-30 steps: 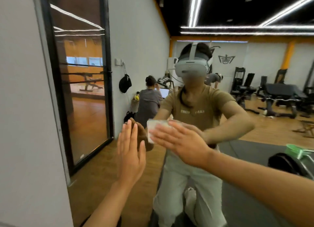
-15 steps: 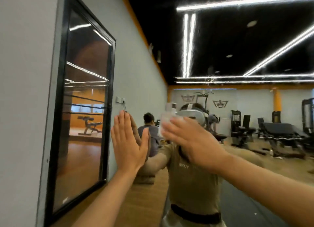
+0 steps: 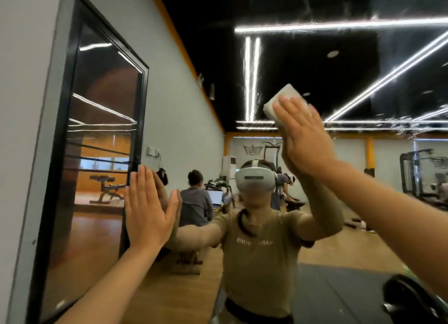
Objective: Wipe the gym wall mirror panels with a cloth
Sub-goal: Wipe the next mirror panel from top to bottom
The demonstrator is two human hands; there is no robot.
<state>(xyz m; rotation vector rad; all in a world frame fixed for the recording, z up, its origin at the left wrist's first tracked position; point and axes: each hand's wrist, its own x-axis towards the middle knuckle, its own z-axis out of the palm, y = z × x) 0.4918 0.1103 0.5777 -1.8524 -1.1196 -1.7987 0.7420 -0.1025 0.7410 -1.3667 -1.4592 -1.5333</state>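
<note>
Mirror point(image 3: 303, 57): our right hand point(image 3: 306, 139), fingers flat, has swept the cloth point(image 3: 282, 100) upward to head height; left hand point(image 3: 145, 209) stays flat, bracing. Upper glass now being wiped.

Cloth point(image 3: 281, 100) is white, plain, no pattern. Mirror point(image 3: 327, 69) reflects a black ceiling w/ white light strips, grey wall w/ orange trim, brown wood floor + dark grey mat; door frame point(image 3: 60, 154) at left is black. Reflected person: tan tee w/ white lettering, black belt, white headset point(image 3: 253, 179).
</note>
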